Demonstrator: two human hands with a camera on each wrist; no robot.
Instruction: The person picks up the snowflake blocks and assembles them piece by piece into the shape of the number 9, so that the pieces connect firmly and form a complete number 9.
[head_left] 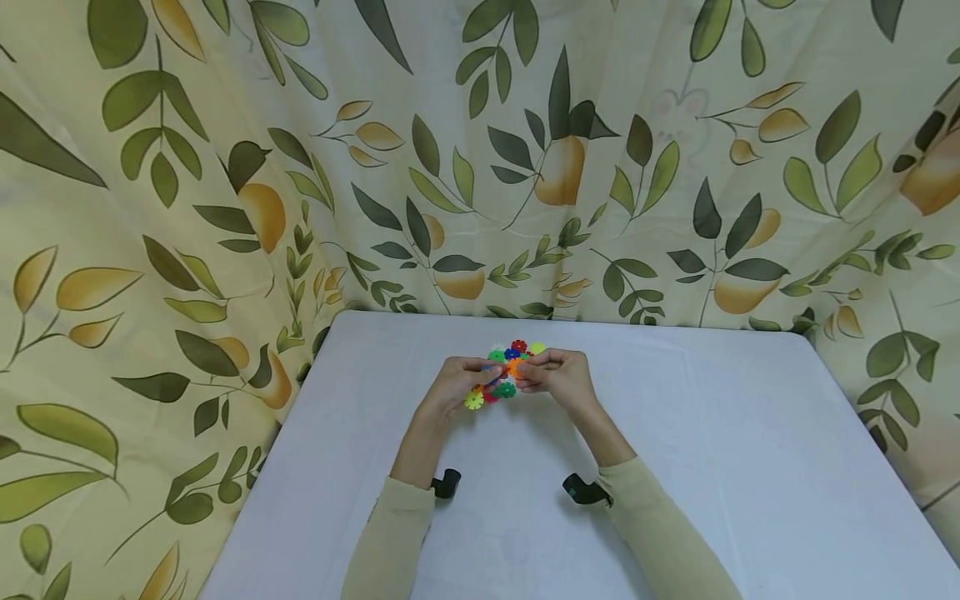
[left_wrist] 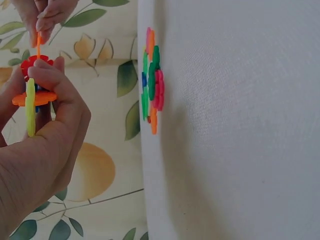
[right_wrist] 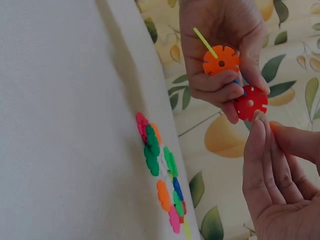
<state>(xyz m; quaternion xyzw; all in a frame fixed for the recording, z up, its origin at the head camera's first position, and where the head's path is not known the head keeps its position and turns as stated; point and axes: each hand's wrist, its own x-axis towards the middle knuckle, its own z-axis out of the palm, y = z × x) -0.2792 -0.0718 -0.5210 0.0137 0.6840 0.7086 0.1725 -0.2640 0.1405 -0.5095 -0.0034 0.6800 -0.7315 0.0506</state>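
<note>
Linked notched plastic discs, the snowflake kind, are held up over the table by my left hand [head_left: 452, 385]. This chain has a yellow disc [left_wrist: 31, 107], an orange disc [right_wrist: 221, 60], a mostly hidden blue one and a red disc [right_wrist: 251, 103]. The left thumb and fingers grip it around the blue and red parts. My right hand [head_left: 566, 379] pinches another orange disc [left_wrist: 39, 46] edge-on at the red disc's rim. Whether its slot is seated in the red disc I cannot tell. Fingers hide most of this disc in the right wrist view.
Loose discs lie in a group behind and below the hands, among them a green disc [right_wrist: 152, 150], a pink disc [right_wrist: 174, 219] and several other colours. They rest on a white-covered table [head_left: 675, 467]. A leaf-patterned curtain [head_left: 480, 167] hangs beyond its far edge.
</note>
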